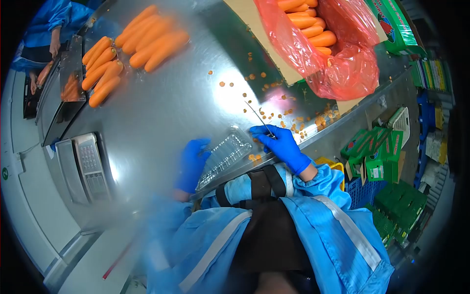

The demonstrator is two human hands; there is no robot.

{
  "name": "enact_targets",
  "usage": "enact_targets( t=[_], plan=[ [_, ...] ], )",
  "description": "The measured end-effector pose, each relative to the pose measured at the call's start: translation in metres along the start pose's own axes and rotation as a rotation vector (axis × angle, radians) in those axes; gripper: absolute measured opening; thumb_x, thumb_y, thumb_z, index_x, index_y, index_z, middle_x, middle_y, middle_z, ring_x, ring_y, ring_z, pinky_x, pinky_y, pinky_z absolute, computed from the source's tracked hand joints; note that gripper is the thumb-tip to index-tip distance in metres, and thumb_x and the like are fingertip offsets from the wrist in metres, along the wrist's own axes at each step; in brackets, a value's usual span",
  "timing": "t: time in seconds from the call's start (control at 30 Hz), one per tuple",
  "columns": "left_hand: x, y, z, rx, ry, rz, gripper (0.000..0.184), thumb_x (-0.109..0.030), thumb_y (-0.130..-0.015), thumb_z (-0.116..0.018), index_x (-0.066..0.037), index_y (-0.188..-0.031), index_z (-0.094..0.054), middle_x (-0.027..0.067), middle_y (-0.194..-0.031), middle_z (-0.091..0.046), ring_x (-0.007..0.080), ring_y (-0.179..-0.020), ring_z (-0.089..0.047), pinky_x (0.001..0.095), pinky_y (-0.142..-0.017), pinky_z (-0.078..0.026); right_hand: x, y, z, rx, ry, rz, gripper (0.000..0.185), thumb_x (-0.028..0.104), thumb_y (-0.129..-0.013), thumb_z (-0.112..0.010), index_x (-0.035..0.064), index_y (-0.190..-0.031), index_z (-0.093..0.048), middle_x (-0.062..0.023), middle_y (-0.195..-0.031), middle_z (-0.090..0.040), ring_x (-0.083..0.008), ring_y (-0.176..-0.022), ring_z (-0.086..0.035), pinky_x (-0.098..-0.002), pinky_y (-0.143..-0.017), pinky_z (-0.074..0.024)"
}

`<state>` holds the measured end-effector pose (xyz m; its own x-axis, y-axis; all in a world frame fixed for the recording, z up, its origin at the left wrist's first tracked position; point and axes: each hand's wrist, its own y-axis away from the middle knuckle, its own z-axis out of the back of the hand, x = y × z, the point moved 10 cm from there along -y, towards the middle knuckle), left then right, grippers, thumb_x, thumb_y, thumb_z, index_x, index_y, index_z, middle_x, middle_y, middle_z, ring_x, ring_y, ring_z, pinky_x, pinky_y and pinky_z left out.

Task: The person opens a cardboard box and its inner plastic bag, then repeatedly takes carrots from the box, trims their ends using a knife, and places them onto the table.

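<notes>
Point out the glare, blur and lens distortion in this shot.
Head view: white glare on the metal table, with a pinkish reflection near the carrot scraps; left hand and part of the loose carrots blurred, right hand sharper; haze over the left sleeve; wide-angle bending throughout, with black corners.

Your blue-gloved left hand touches a clear plastic tray at the metal table's near edge. Your gloved right hand holds a thin knife. Beyond lie carrots, scattered orange trimmings and a red bag holding more carrots.
</notes>
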<state>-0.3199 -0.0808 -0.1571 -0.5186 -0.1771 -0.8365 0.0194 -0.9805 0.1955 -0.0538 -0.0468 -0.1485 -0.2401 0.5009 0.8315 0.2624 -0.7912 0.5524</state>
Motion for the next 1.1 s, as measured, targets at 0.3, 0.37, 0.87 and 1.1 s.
enact_targets(
  t=[0.3, 0.37, 0.87, 1.1],
  plan=[
    [-0.031, 0.015, 0.007, -0.151, -0.207, -0.156, 0.031, -0.001, -0.077, -0.073, -0.007, -0.107, -0.071, 0.0096, -0.095, -0.069, 0.022, -0.087, -0.067, 0.032, -0.08, -0.054, 0.004, 0.015, 0.017, -0.016, -0.005, 0.061, 0.027, 0.016, -0.094, -0.061, 0.0068, -0.119, -0.068, -0.0019, -0.106, -0.071, -0.0058, -0.076, -0.061, -0.0213, -0.061, -0.0506],
    [-0.049, 0.02, 0.011, -0.223, -0.293, -0.225, 0.029, -0.001, -0.077, -0.072, -0.008, -0.106, -0.072, 0.0086, -0.094, -0.069, 0.0211, -0.084, -0.066, 0.0311, -0.079, -0.053, -0.001, 0.017, 0.021, -0.008, -0.038, 0.049, 0.027, 0.015, -0.094, -0.061, 0.0065, -0.119, -0.067, -0.0019, -0.107, -0.071, -0.0061, -0.078, -0.062, -0.0216, -0.061, -0.0509],
    [-0.093, -0.049, 0.055, -0.278, -0.673, -0.159, 0.026, -0.002, -0.082, -0.07, -0.007, -0.107, -0.072, 0.0091, -0.092, -0.07, 0.0186, -0.081, -0.065, 0.0304, -0.077, -0.05, 0.007, 0.034, 0.058, -0.048, 0.129, 0.178, 0.03, 0.024, -0.09, -0.065, 0.0099, -0.116, -0.069, -0.0134, -0.101, -0.071, -0.025, -0.086, -0.07, -0.0331, -0.076, -0.0539],
    [-0.071, -0.111, 0.056, -0.235, -0.577, -0.149, 0.048, -0.002, -0.082, -0.07, -0.005, -0.128, -0.059, 0.0117, -0.12, -0.064, 0.0237, -0.109, -0.06, 0.0337, -0.094, -0.046, 0.046, 0.057, 0.09, -0.103, 0.428, 0.333, 0.029, 0.032, -0.091, -0.064, 0.0177, -0.115, -0.07, -0.0112, -0.1, -0.071, -0.0288, -0.084, -0.069, -0.0356, -0.075, -0.0549]
  ],
)
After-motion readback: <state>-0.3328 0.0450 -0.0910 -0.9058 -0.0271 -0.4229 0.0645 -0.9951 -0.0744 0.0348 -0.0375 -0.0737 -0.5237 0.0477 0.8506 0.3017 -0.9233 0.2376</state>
